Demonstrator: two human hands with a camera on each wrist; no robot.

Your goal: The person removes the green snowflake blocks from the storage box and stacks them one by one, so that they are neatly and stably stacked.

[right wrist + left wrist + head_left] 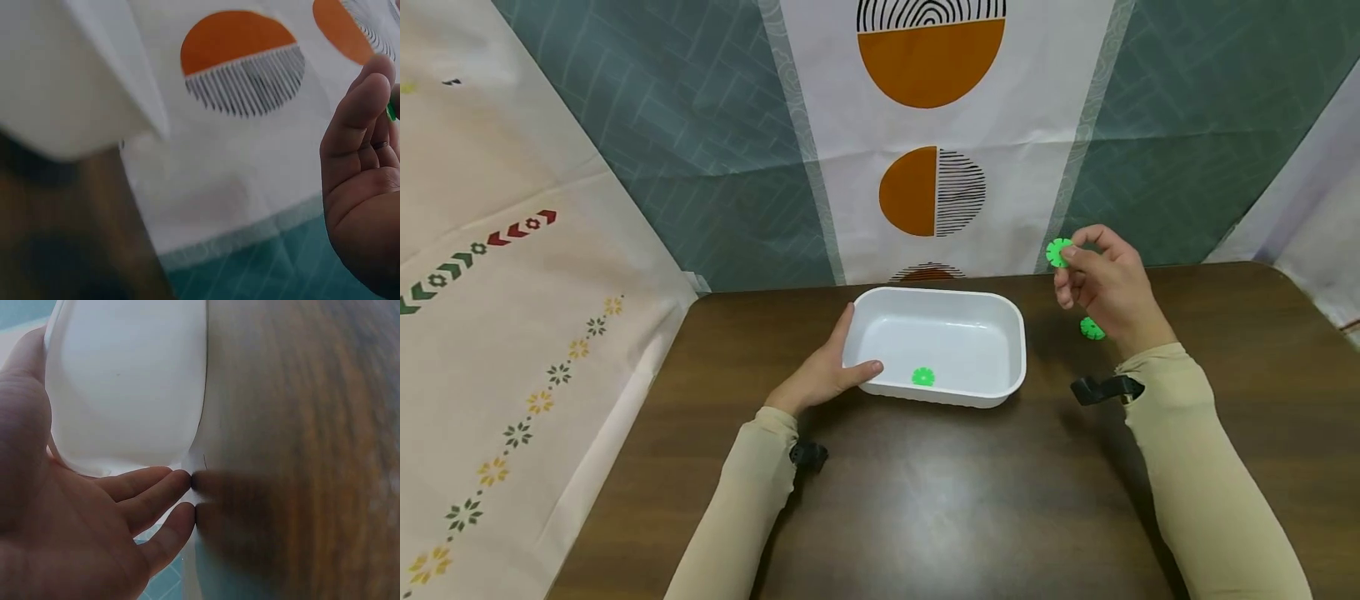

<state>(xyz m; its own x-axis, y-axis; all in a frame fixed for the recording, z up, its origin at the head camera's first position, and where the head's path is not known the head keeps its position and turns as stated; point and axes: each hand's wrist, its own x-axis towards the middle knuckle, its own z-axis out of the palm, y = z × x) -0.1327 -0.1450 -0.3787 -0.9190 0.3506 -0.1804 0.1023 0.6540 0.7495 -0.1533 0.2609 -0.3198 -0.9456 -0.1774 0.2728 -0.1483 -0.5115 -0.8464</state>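
My left hand (823, 371) spreads round the near left corner of a white tray (940, 395), its thumb over the front rim and its fingers along the left end. In the left wrist view, its fingers (153, 497) are fairly straight, their tips close to the tabletop. My right hand (1108, 287) pinches a bright green notched disc (1057, 252) between thumb and forefinger, raised near the table's far edge. Only a sliver of that disc (391, 111) shows in the right wrist view. Another green disc (922, 377) lies inside the tray near its front wall.
A further green notched disc (1092, 328) lies on the brown table (925, 500) below my right hand, partly covered by it. Patterned cloth (722, 150) hangs behind the table's far edge, and white cloth (587, 417) borders the left side.
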